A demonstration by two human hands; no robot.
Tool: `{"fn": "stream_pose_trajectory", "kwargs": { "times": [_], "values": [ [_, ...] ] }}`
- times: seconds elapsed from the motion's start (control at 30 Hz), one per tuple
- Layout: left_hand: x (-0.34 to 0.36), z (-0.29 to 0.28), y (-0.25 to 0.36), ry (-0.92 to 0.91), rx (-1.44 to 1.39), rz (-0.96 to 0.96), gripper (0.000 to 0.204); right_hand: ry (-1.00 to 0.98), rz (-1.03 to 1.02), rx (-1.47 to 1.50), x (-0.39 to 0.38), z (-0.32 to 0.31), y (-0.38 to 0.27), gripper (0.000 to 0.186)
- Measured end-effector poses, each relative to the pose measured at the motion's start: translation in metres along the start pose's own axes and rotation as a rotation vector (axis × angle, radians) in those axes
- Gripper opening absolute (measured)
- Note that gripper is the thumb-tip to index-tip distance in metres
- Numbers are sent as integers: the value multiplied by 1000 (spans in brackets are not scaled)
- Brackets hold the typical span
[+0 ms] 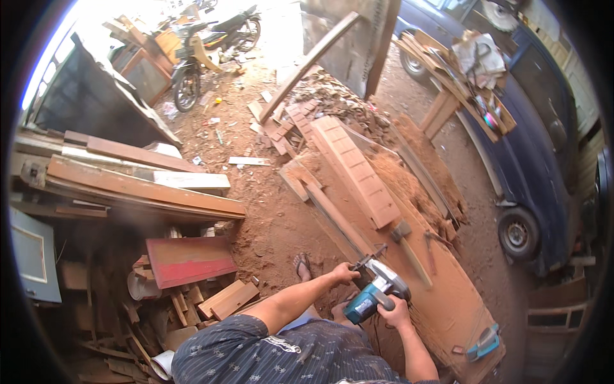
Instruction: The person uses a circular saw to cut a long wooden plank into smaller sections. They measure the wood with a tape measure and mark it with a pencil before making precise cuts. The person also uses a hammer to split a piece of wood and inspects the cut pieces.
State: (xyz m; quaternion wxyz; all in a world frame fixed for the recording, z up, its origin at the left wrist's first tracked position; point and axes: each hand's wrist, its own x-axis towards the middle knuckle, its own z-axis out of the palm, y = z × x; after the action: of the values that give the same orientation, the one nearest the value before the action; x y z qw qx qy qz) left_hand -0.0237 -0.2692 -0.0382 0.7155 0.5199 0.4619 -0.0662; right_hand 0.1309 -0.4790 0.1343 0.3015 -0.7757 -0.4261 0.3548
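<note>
My left hand (344,274) grips the front of a teal and grey power tool (377,291). My right hand (396,313) is closed on the tool's rear handle. The tool rests at the near edge of a long, sawdust-covered wooden workbench (448,307). Just beyond the tool a long wooden strip (339,221) lies along the bench. A hammer (409,246) lies to the right of the tool. A wide slatted board (358,169) lies farther up the bench.
A red board (188,259) and wood offcuts pile up at the left. Stacked planks (141,185) lie above them. A motorcycle (192,57) stands at the top left. A dark blue car (537,160) is parked at the right. Another teal tool (483,345) sits at the bench's near end.
</note>
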Motion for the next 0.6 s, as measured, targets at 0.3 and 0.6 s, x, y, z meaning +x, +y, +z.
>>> {"fn": "stream_pose_trajectory", "kwargs": {
  "times": [0.3,0.6],
  "values": [
    [-15,-18,19,-17,29,2,47,-3,45,-9,9,8,-14,24],
    [-6,-23,15,-14,-67,18,37,10,0,2,19,9,-13,24]
  ]
}}
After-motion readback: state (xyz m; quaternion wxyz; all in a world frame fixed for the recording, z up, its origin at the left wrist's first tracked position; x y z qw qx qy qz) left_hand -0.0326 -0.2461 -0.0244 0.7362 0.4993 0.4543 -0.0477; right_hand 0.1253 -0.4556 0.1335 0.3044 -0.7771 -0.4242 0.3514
